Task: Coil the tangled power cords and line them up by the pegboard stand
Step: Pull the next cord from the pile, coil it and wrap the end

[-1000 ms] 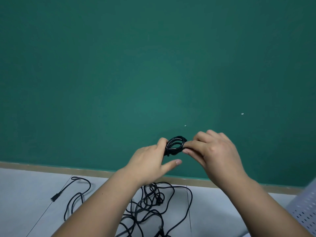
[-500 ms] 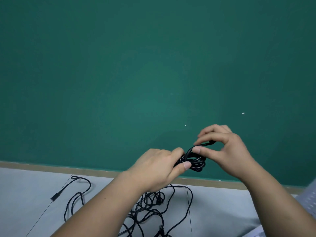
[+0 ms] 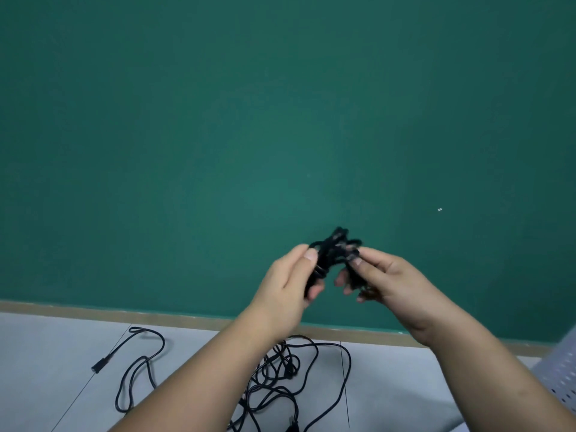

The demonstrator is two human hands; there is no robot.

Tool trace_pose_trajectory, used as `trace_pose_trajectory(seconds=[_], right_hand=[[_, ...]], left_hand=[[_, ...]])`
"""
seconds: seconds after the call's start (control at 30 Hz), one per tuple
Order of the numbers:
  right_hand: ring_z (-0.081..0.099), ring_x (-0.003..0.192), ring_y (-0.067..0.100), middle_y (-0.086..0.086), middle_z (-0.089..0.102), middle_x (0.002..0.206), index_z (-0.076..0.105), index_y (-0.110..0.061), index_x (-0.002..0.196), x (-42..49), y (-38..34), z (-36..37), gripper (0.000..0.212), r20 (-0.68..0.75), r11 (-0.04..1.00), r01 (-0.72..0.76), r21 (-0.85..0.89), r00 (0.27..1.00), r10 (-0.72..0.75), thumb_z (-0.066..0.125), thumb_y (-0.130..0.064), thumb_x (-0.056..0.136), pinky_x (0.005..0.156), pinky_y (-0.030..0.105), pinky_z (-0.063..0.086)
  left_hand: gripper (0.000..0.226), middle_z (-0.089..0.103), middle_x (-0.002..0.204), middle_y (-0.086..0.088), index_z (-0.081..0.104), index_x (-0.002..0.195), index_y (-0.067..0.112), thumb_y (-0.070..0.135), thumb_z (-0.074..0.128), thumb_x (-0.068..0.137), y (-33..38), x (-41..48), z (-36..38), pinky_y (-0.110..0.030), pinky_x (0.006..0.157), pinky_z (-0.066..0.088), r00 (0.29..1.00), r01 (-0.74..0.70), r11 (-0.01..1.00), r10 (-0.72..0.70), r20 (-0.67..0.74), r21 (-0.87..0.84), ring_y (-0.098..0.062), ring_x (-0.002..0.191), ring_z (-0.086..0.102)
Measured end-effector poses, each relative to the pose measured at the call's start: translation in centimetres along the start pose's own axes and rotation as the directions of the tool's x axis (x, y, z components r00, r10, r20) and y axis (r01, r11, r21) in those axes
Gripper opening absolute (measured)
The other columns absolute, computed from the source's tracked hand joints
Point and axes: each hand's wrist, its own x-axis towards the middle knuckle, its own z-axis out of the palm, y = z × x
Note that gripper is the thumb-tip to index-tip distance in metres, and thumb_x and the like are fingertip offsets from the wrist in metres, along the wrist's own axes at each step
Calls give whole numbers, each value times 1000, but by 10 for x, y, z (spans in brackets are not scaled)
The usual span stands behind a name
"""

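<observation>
Left hand (image 3: 288, 283) and right hand (image 3: 397, 280) both grip the small coiled cord (image 3: 333, 248), raised before the green wall (image 3: 218, 120); the right palm has turned upward since earlier (coil blurred); tangled cords (image 3: 280, 380) lie below.

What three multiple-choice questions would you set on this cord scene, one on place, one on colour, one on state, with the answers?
1. Where do the tangled cords lie? A on the grey floor; B on a shelf; C in a box.
2. What colour is the wall? A white; B green; C red.
3. How is the cord bundle held? A by neither hand; B by both hands; C by one hand alone.
Answers: 1 A, they sprawl on the floor under the forearms. 2 B, green fills the upper view. 3 B, the left hand and right hand each pinch it.
</observation>
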Motion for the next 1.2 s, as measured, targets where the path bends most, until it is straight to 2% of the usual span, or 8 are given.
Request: trace_pose_trajectory(seconds=[0.13,0.23,0.37,0.57,0.67,0.83,1.0,1.2], right_hand=[[69,72,23,15,79,89,66,-32,130,0,-3,34,26,-64,1000,23,-10,998,-24,54,-21,110,73,38,47],[70,69,24,14,79,85,66,-19,111,-4,-4,54,15,-80,999,34,-10,996,-34,52,-18,111,71,39,45],[73,81,28,7,80,97,65,-13,113,-12,-13,64,28,-31,995,103,-11,994,-103,37,-8,112,70,39,44],[70,92,13,-7,78,108,75,-25,117,-14,-9,58,26,17,925,323,-198,945,-326,57,-10,107,78,26,51],[68,111,23,-6,74,112,79,-29,114,-12,-9,52,24,15,816,450,-362,879,-477,65,-13,104,92,28,52],[67,101,21,-9,68,111,79,-33,114,-13,-9,46,22,25,732,483,-480,842,-539,77,-23,94,76,28,50],[65,78,26,-9,76,100,77,-34,98,-15,-10,55,16,-201,853,409,-323,851,-485,81,-21,91,68,43,51],[62,70,16,-3,78,83,80,-28,100,-14,-12,73,20,-433,919,390,-57,820,-375,83,-11,89,71,20,55]], left_hand=[[30,47,63,-7,54,114,14,38,36,114,1,11,-6,-24,47,31,971,64,980,-105,-216,-188,-16,50,38],[33,47,67,-11,51,98,12,35,32,114,2,13,-8,-23,42,27,940,140,945,-221,-258,-297,-16,47,35],[47,46,62,-6,58,106,5,43,31,112,0,16,-10,-22,47,25,908,179,901,-306,-286,-395,-17,47,33],[45,41,56,-2,63,98,11,44,35,111,7,17,-12,-22,45,16,879,242,792,-424,-220,-561,-13,40,29],[43,41,56,-2,65,92,14,46,40,108,7,19,-7,-27,51,12,864,277,738,-471,-177,-616,-15,44,27],[44,46,65,-7,66,80,15,43,44,105,7,18,-8,-22,45,14,865,348,695,-496,-70,-629,-15,43,28],[46,44,61,-3,62,79,15,47,42,106,8,14,-3,-23,46,10,888,361,657,-460,28,-661,-11,40,26],[43,44,64,-4,61,88,12,45,40,105,7,14,0,-23,44,10,903,320,624,-429,30,-713,-11,39,27]])
